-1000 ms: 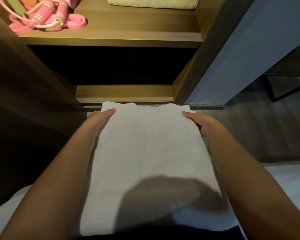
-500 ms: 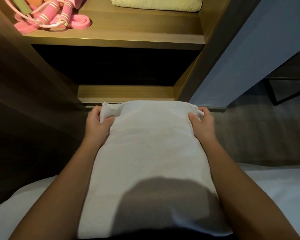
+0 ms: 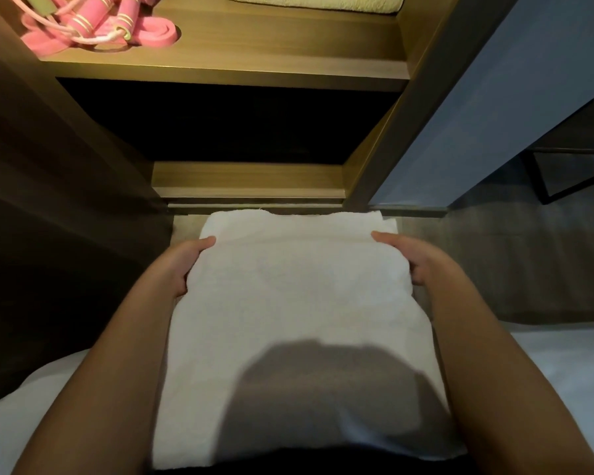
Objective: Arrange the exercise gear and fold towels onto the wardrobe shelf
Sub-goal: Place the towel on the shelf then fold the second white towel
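Observation:
A white towel (image 3: 299,303) lies folded lengthwise in front of me, its far end doubled over just below the wardrobe. My left hand (image 3: 182,265) grips its left edge near the far end, thumb on top. My right hand (image 3: 412,258) grips the right edge the same way. On the wooden wardrobe shelf (image 3: 254,68) above, a pink skipping rope and pink resistance band (image 3: 96,25) lie at the left. A folded pale yellow towel (image 3: 316,1) rests at the shelf's back right.
Below the shelf is a dark open compartment (image 3: 227,128) with a lower wooden ledge (image 3: 247,178). A grey-blue wardrobe door (image 3: 501,108) stands open at the right. White bedding (image 3: 563,365) lies under my arms. A dark-framed object (image 3: 570,176) stands at the far right.
Both hands took the towel's far end, turned it back toward me, and now hold the sides of the doubled part. The camera view shifted slightly.

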